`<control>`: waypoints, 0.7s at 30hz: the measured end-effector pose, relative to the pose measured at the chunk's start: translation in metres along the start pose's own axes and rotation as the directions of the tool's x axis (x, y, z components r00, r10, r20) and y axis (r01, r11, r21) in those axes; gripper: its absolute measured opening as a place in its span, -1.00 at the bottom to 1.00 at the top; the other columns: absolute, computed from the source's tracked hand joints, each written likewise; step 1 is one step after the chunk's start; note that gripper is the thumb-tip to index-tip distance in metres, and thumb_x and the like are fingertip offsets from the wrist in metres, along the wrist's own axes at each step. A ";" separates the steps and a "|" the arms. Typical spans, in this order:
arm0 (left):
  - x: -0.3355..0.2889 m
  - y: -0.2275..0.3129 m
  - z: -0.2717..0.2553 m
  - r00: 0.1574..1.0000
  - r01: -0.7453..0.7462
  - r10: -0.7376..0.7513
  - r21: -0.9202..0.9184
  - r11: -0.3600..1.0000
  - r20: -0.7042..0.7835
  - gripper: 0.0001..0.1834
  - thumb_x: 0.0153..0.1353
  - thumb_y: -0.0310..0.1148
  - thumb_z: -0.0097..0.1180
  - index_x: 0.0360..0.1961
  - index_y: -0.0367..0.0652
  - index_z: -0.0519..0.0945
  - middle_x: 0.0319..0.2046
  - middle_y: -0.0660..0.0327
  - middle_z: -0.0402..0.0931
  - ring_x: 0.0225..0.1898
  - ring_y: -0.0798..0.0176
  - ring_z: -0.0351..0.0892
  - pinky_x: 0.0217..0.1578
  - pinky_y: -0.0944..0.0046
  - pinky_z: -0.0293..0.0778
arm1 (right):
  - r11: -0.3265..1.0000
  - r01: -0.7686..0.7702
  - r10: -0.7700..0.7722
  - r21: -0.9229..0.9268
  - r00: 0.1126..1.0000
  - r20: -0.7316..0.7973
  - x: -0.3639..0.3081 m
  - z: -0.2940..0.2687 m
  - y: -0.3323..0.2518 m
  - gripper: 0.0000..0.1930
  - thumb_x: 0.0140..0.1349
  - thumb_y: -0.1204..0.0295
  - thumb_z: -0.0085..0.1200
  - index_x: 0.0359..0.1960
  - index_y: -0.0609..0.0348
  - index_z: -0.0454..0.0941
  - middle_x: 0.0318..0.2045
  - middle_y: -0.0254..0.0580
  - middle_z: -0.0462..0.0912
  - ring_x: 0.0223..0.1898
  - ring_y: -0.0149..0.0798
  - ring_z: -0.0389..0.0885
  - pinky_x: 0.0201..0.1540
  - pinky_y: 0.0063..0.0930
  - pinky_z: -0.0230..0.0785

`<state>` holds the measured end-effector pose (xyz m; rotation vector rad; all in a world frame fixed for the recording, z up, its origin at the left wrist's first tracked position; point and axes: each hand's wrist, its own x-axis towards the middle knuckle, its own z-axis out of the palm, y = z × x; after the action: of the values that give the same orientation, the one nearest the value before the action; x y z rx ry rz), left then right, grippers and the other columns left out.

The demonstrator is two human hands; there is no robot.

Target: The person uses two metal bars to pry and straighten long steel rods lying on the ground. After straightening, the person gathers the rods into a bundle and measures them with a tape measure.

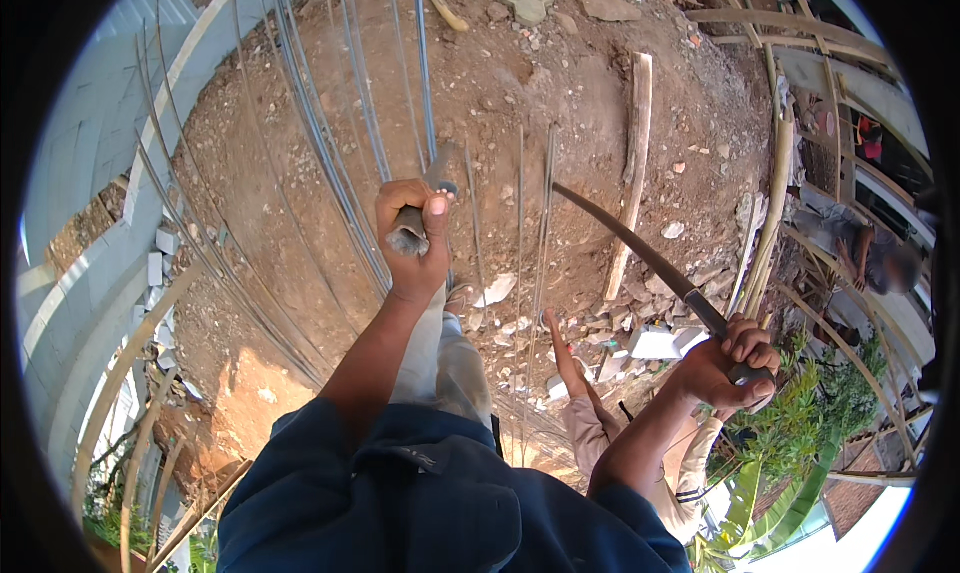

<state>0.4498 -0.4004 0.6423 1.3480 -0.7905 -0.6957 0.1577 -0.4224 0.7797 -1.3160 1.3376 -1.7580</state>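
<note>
- Two hands, ours, clock laid on the view, 12 at top.
- Left hand (415,238), 10 o'clock just off centre: fingers curled fully round one short stick (408,239), grey-brown with a rounded end; can't tell its exact kind.
- Right hand (735,368), near 4 o'clock: closed tight round the handle of one curved machete (650,256).
- Machete: blade points from our right fist toward 10 o'clock, tip near a thin upright pair of rods; in view it crosses one pale plank (632,163) at 2 o'clock.
- Steel rods (318,143), many, 9 through 12 o'clock; they overlap, no sure count.
- One lobed paver (526,1) at 12; one big flat stone (607,3) at 1.
- One co-worker's bare arm (568,358), between 4 and 5, hand at the base of thin rods; one more person (885,263) at 3.
- Edges: grey wall (100,173) at 9 to 10, wooden poles (778,183) at 2 to 3, green plants (800,393) at 4.
- Room: broadest stretch of soil (590,93) lies at 1 o'clock, between rods and plank; co-worker's arm sits close on the inner side of our right forearm.
</note>
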 end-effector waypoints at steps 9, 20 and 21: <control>0.029 -0.026 -0.022 0.969 0.245 -0.240 -0.134 0.960 0.048 -0.73 0.17 -0.41 0.00 -0.64 -0.27 0.33 -0.59 0.27 0.32 -0.52 0.38 0.27 -0.48 0.34 0.23 | 0.992 -0.111 0.114 -0.061 0.993 0.043 0.024 0.000 -0.001 -0.74 0.27 0.29 -0.04 -0.48 -0.02 0.15 -0.62 -0.39 0.16 -0.53 -0.41 0.14 -0.37 -0.50 0.08; -0.006 0.070 0.031 0.997 0.058 -0.046 -0.214 0.975 0.062 -0.60 0.16 -0.21 0.02 -0.71 -0.15 0.23 -0.72 0.24 0.23 -0.64 0.29 0.20 -0.46 0.20 0.26 | 0.973 -0.199 0.184 0.114 0.975 0.126 0.072 -0.026 0.030 -0.60 0.15 0.08 0.10 -0.50 0.02 0.16 -0.61 -0.33 0.22 -0.53 -0.39 0.16 -0.36 -0.49 0.07; -0.016 0.070 0.046 0.995 0.037 -0.019 -0.192 0.981 0.097 -0.60 0.16 -0.21 0.02 -0.71 -0.16 0.24 -0.72 0.23 0.24 -0.65 0.29 0.21 -0.45 0.18 0.28 | 0.969 -0.215 0.192 0.119 0.966 0.175 0.080 -0.030 0.033 -0.59 0.14 0.08 0.11 -0.50 0.02 0.16 -0.62 -0.33 0.22 -0.54 -0.40 0.16 -0.37 -0.49 0.07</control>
<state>0.4023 -0.4062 0.7127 1.1583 -0.7594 -0.8419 0.0974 -0.4911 0.7771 -1.1742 1.1934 -1.5397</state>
